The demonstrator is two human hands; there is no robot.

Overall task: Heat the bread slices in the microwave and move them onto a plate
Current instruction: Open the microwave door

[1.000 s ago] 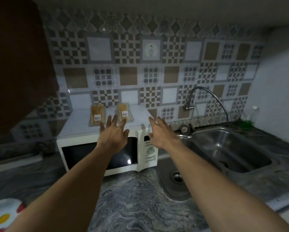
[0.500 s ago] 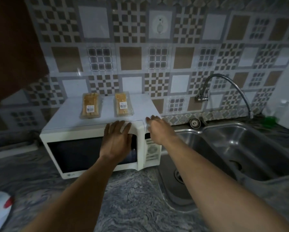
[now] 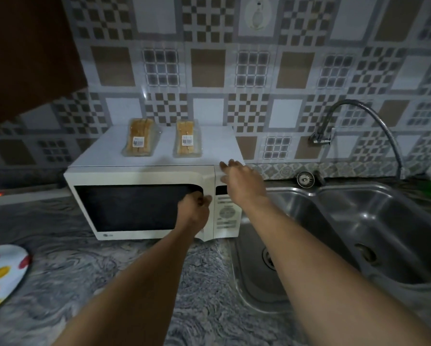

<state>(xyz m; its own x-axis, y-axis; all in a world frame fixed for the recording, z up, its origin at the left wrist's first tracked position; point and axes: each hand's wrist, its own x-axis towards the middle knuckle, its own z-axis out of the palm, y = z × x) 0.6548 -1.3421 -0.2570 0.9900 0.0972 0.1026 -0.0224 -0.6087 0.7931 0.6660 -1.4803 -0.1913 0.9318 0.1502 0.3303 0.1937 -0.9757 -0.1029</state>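
Left hand (image 3: 195, 208) lower; sink (image 3: 384, 221) beside microwave (image 3: 139, 174)

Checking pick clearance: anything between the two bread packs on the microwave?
Nothing. In the head view, only a bare strip of the microwave top separates the left bread pack from the right bread pack.

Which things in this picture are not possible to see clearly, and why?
Head view only:
Microwave interior: hidden behind its dark door.
Dotted plate: cut off by the left edge.
Left hand fingertips: hidden by the hand's back, so its grip is unclear.
Labels on both bread packs: too small to read.
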